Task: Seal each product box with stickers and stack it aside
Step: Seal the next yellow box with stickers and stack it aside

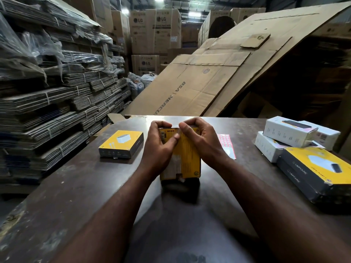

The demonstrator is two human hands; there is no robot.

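Observation:
A yellow product box (187, 158) stands on end in the middle of the dark table (76, 186). My left hand (161, 145) grips its left side, fingers curled over the top edge. My right hand (199, 139) grips the right side, its thumb pressing on the box's near face by the top edge. A pink sticker sheet (227, 145) lies flat just right of my right hand, partly hidden by it. Another yellow box (121, 144) lies flat on the table to the left.
At the right edge of the table sit two white boxes (296, 135) stacked loosely and yellow-and-grey boxes (319, 171) in a pile. Bundled flat cardboard fills the left. A large flattened carton (209, 76) leans behind the table.

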